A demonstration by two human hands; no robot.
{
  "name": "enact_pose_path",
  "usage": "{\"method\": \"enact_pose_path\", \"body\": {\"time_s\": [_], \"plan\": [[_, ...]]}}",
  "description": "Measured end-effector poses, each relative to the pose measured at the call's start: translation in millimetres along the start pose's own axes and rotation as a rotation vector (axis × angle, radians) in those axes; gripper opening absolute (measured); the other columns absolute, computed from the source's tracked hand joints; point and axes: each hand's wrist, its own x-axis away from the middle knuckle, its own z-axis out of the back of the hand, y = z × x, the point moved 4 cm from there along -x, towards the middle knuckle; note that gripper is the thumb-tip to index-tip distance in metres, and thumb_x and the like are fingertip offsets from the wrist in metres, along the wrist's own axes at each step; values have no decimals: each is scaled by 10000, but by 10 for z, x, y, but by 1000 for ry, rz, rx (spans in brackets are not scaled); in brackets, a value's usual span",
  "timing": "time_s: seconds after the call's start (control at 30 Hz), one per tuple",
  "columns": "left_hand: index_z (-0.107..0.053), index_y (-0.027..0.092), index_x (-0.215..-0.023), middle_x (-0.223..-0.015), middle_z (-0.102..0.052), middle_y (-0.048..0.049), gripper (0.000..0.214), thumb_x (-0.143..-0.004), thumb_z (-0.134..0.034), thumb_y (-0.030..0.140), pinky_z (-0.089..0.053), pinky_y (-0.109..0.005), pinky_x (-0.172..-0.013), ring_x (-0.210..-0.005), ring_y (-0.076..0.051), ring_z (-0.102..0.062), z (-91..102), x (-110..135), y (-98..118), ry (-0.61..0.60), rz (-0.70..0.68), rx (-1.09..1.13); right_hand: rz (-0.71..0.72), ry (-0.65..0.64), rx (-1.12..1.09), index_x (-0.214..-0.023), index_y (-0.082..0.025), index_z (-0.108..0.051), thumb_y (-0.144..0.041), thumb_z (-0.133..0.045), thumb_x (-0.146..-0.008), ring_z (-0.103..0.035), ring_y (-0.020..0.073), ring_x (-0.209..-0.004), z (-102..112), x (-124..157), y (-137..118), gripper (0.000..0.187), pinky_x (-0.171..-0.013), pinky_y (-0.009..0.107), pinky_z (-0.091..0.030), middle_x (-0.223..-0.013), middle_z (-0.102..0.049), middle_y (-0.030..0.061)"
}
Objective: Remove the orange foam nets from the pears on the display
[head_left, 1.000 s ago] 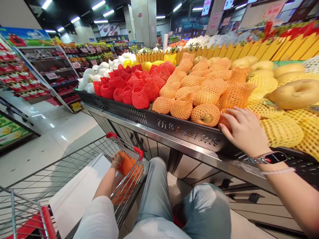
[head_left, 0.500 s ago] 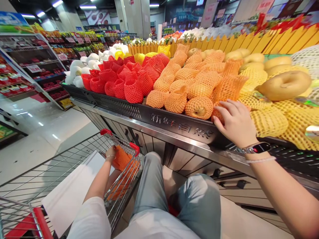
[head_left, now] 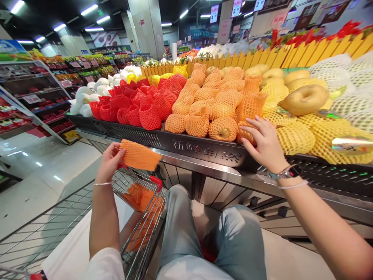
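Pinched between the thumb and fingers of my left hand (head_left: 112, 161) is a flat, empty orange foam net sleeve (head_left: 140, 154), raised above the cart's end. More orange sleeves (head_left: 142, 198) lie in a heap inside the cart below. My right hand (head_left: 265, 142), with a watch at the wrist, rests with fingers apart on an orange-netted fruit (head_left: 244, 134) at the front of the display. The hand partly covers that fruit. Beside it sits another netted fruit (head_left: 223, 128), its end showing through the net.
The wire shopping cart (head_left: 148, 182) stands at my left, a white board (head_left: 70, 249) inside it. A black crate edge (head_left: 204, 147) fronts the display. Red-netted fruit (head_left: 151, 112) lies left, yellow-netted fruit (head_left: 295, 138) right. A bare tan fruit (head_left: 305, 99) rests on top.
My left hand has risen out of the cart, lifting an orange foam sleeve from the heap. My right hand stays on the same netted fruit. The view has shifted slightly.
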Motion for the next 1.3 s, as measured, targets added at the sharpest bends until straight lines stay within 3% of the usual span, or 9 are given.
{"method": "enact_pose_path", "body": {"time_s": [0.1,0.2,0.3,0.4,0.57,0.87,1.0,1.23,1.3], "plan": [[-515,202,-899,-844,-576,-5,348,-718,-653,465,-446,-237,-693,-744,-138,-543,-660,280,501,-132,-2,405,-144,116,-230,-1137,-175,-602,-318,-437,-918,-465,272,-1273,59,128,-262,309,-1075,505,-349,-1259,-576,139],[-501,208,-883,-794,-562,-1,416,-680,-685,521,-435,-250,-637,-686,-136,-529,-1620,659,777,-469,186,762,-432,-52,-626,-1163,-194,-599,-367,-475,-919,-630,231,-1019,-119,355,-599,323,-924,420,-491,-1150,-641,114],[-526,182,-833,-747,-547,-3,454,-655,-725,549,-413,-243,-630,-664,-124,-515,-2423,1044,828,-696,312,931,-647,-259,-1117,-1262,-232,-558,-407,-517,-898,-638,214,-1009,-449,669,-947,406,-883,370,-511,-1196,-633,82],[-529,175,-754,-741,-554,6,446,-604,-784,509,-410,-234,-648,-693,-126,-526,-2851,1246,644,-686,382,975,-853,-178,-1269,-1118,-226,-652,-370,-669,-785,-637,229,-982,-748,1004,-1093,363,-872,354,-507,-1078,-678,55],[-578,169,-691,-780,-610,-17,393,-589,-805,473,-437,-258,-729,-758,-150,-559,-3027,1250,339,-600,336,895,-1100,132,-1381,-1004,-212,-658,-315,-778,-629,-628,223,-911,-1147,1465,-1154,407,-836,331,-502,-973,-684,48],[-584,194,-723,-784,-604,-13,338,-663,-762,475,-446,-261,-670,-719,-140,-551,-3151,1370,205,-635,415,931,-1090,200,-1122,-668,-182,-546,-261,-722,-672,-520,167,-838,-1182,1678,-1043,193,-743,248,-415,-874,-553,25],[-566,207,-755,-736,-535,16,356,-671,-748,502,-411,-238,-601,-662,-120,-504,-3106,1307,155,-612,469,888,-1122,156,-1303,-678,-192,-454,-409,-658,-748,-428,121,-645,-1236,1753,-1020,306,-593,219,-358,-704,-465,-17],[-657,222,-1001,-946,-643,-39,516,-560,-860,396,-448,-254,-760,-869,-165,-606,-3090,1436,178,-1302,671,960,-1285,191,-1311,-709,-196,-452,-444,-690,-733,-390,105,-579,-1253,1843,-948,345,-532,197,-327,-628,-438,-42],[-684,202,-958,-931,-666,-51,501,-511,-883,309,-448,-258,-738,-835,-174,-610,-3106,1441,145,-1353,658,891,-1306,164,-1361,-746,-191,-494,-424,-713,-722,-461,113,-622,-1229,1827,-948,320,-564,200,-373,-678,-511,-25]]}}
